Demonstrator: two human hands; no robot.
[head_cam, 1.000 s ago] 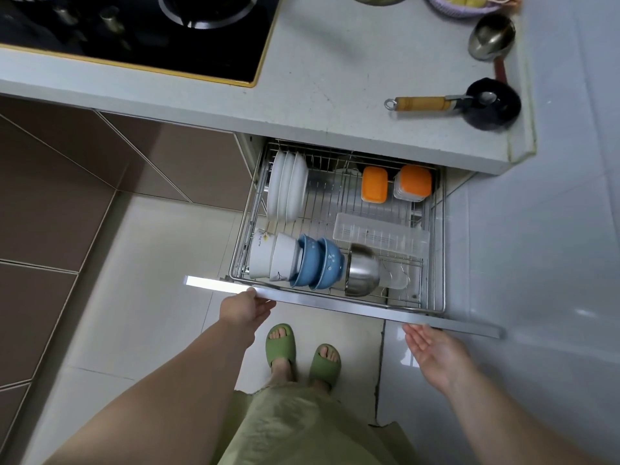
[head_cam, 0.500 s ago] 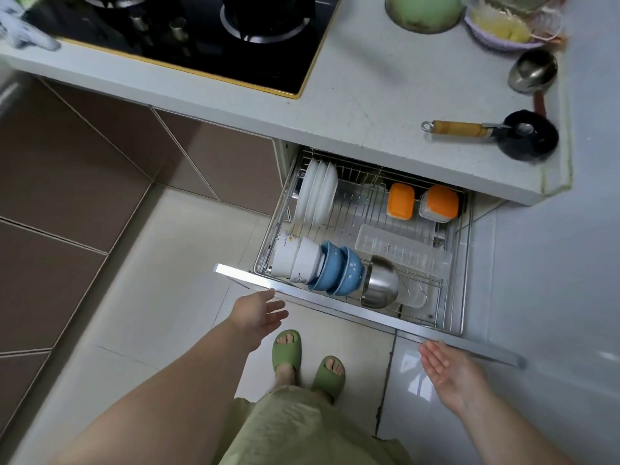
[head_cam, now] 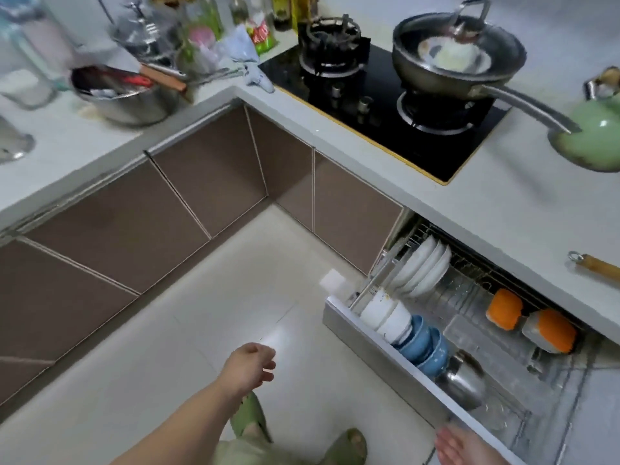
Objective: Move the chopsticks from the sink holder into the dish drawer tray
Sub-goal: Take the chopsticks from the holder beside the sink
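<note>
The dish drawer [head_cam: 385,347] stands pulled out at the lower right, under the counter. Its wire rack holds white plates [head_cam: 422,266], white and blue bowls [head_cam: 412,337], a steel bowl [head_cam: 464,380], a clear plastic tray [head_cam: 483,340] and two orange-lidded boxes [head_cam: 526,318]. My left hand [head_cam: 250,364] hangs over the floor left of the drawer, fingers loosely apart, holding nothing. My right hand [head_cam: 459,446] is palm-up at the bottom edge by the drawer front, empty. No chopsticks or sink holder can be made out; the far left is blurred.
A black gas hob [head_cam: 379,102] carries a wok [head_cam: 459,58] whose long handle juts right. A steel basin [head_cam: 124,92] and bottles crowd the left counter corner. Brown cabinet doors [head_cam: 188,203] line the corner. My feet in green slippers [head_cam: 251,417] stand on pale tiles.
The view has swung left and up, revealing the counter corner and the wok. My left hand has come away from the drawer front to the left. The drawer stays open.
</note>
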